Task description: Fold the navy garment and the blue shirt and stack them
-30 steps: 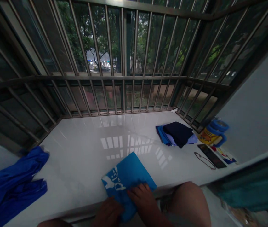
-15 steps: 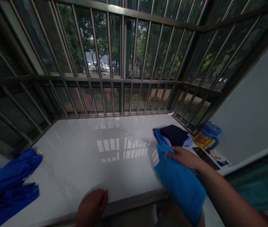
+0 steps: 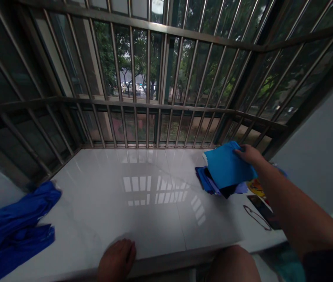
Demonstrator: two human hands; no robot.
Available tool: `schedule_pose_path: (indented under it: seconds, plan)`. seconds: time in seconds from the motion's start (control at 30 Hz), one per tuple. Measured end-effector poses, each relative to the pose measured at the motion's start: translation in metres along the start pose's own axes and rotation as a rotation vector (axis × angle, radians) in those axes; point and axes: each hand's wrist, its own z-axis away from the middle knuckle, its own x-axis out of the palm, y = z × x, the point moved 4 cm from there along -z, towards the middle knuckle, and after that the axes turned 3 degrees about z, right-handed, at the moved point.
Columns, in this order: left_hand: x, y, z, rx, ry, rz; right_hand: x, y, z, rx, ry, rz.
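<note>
My right hand (image 3: 248, 153) grips the far edge of a folded light-blue cloth (image 3: 226, 166), held flat on or just over a pile of folded dark and blue clothes (image 3: 210, 185) at the right of the white tiled ledge (image 3: 143, 203). Down at the ledge's front edge, my left hand (image 3: 118, 258) lies flat with its fingers together and holds nothing. My knee (image 3: 233, 264) shows below the ledge.
A crumpled heap of royal-blue clothes (image 3: 16, 223) lies at the ledge's left end. A dark phone (image 3: 264, 213) with a loop of cord and a yellow-labelled item (image 3: 256, 187) lie right of the pile. Metal window bars (image 3: 154, 94) enclose three sides.
My right hand has carried the folded light-blue cloth from the front edge up and right onto the pile. My left hand came off the cloth and rests at the ledge's front edge.
</note>
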Motion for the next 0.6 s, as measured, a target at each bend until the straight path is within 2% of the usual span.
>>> schedule_pose_path:
  seconds: [0.13, 0.23, 0.3, 0.4, 0.5, 0.6]
  plan:
    - [0.001, 0.001, 0.000, -0.028, -0.022, -0.003, 0.022, 0.013, 0.009, 0.114, -0.029, 0.096]
    - [0.001, 0.003, -0.001, -0.023, -0.020, -0.002, 0.040, -0.005, 0.040, 0.015, -0.031, 0.050]
    - [0.001, 0.004, -0.001, -0.016, -0.010, -0.003, 0.052, -0.027, 0.075, -0.103, -0.024, 0.001]
    - [0.004, 0.004, 0.000, -0.007, 0.001, -0.007, 0.070, -0.063, 0.155, -0.216, -0.043, -0.076]
    - [0.010, 0.001, 0.004, 0.004, -0.005, -0.014, 0.094, -0.092, 0.269, -0.236, -0.125, -0.242]
    - [0.015, -0.002, 0.007, 0.027, -0.005, -0.029, 0.126, -0.112, 0.397, -0.227, -0.381, -0.329]
